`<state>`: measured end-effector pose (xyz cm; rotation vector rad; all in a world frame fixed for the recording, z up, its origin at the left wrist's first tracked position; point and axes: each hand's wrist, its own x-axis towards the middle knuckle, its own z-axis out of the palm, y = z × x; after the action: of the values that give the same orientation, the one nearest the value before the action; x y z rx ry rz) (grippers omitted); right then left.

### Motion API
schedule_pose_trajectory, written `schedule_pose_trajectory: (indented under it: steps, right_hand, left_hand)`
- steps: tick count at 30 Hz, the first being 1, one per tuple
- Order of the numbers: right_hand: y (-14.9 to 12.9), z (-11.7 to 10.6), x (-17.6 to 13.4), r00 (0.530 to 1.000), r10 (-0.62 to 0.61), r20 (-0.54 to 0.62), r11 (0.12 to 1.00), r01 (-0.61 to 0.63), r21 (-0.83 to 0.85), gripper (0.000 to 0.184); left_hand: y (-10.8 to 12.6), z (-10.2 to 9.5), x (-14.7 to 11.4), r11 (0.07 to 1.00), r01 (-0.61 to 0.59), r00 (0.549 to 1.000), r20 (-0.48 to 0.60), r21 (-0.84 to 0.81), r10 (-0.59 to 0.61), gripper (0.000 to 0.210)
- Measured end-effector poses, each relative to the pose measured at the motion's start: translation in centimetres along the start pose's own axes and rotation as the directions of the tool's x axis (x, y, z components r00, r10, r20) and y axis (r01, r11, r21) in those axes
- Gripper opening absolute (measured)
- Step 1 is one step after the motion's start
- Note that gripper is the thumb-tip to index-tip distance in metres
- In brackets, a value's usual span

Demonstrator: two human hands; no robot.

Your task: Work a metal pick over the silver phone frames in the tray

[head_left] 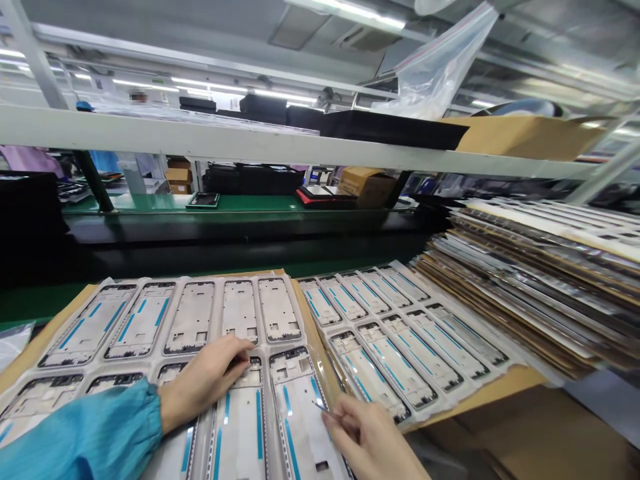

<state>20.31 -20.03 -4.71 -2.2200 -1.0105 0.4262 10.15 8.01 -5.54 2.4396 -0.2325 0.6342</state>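
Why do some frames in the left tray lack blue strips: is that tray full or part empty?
Full, as far as visible: every pocket of the left tray holds a frame. Three top-row frames show no blue strips; the left hand hides part.

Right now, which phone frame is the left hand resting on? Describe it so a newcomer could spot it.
Start at the near tray of phone frames on the cardboard. In its front row, the left hand covers the top of one frame, just left of the right hand and its tweezers. Unlike the bare frames behind, it carries blue strips.

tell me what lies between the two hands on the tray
In the head view, one phone frame with blue strips lies between the left hand and the right hand, in the near tray.
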Motion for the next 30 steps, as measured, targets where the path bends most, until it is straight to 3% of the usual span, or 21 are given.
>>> schedule_pose_trajectory:
  steps: [3, 6, 9, 12, 18, 21, 24, 28, 30]
  right_hand:
    - [0.8, -0.1, -0.2, 1.0, -0.02, 0.0, 0.997, 0.02, -0.073, 0.032]
    - [0.5, -2.0, -0.5, 0.994, -0.111, -0.005, 0.99, 0.11, -0.086, 0.03]
    - [-0.9, -4.5, -0.7, 0.968, -0.204, -0.147, 0.976, 0.212, 0.045, 0.022]
    - [-1.9, -5.3, -0.4, 0.931, -0.226, -0.286, 0.935, 0.289, 0.204, 0.02]
    - [-2.3, -2.5, 1.6, 0.972, -0.161, -0.173, 0.8, 0.231, 0.554, 0.036]
    - [-3.5, -1.9, 3.1, 0.951, -0.265, -0.158, 0.759, 0.307, 0.574, 0.034]
    - [-4.1, -1.3, 4.7, 0.908, -0.348, -0.233, 0.752, 0.419, 0.51, 0.035]
    - [-3.2, 0.5, 6.0, 0.876, -0.291, -0.385, 0.772, 0.453, 0.446, 0.023]
    - [-2.6, 1.4, 6.1, 0.878, -0.277, -0.392, 0.74, 0.454, 0.495, 0.014]
  left_hand:
    - [0.2, -0.1, 0.0, 1.0, 0.003, 1.0, -0.001, -0.017, -0.003, 0.018]
    - [0.5, -0.2, 0.0, 0.999, 0.008, 1.0, 0.0, -0.038, -0.008, 0.018]
    - [0.5, -0.2, -0.1, 0.999, 0.0, 1.0, -0.009, -0.05, -0.001, 0.019]
    - [0.2, 0.0, -0.2, 0.999, -0.003, 1.0, -0.01, -0.051, 0.002, 0.02]
    - [0.3, 0.0, -0.3, 0.998, -0.002, 1.0, -0.004, -0.057, 0.001, 0.014]
    - [0.4, 0.0, -0.3, 0.998, 0.023, 1.0, 0.011, -0.054, -0.022, 0.015]
    - [0.4, 0.1, -0.3, 0.999, 0.019, 1.0, 0.013, -0.05, -0.018, 0.017]
    - [0.4, 0.1, -0.2, 0.998, -0.026, 1.0, -0.002, -0.056, 0.026, 0.023]
    - [0.5, 0.1, -0.1, 0.998, -0.032, 0.999, 0.001, -0.058, 0.032, 0.026]
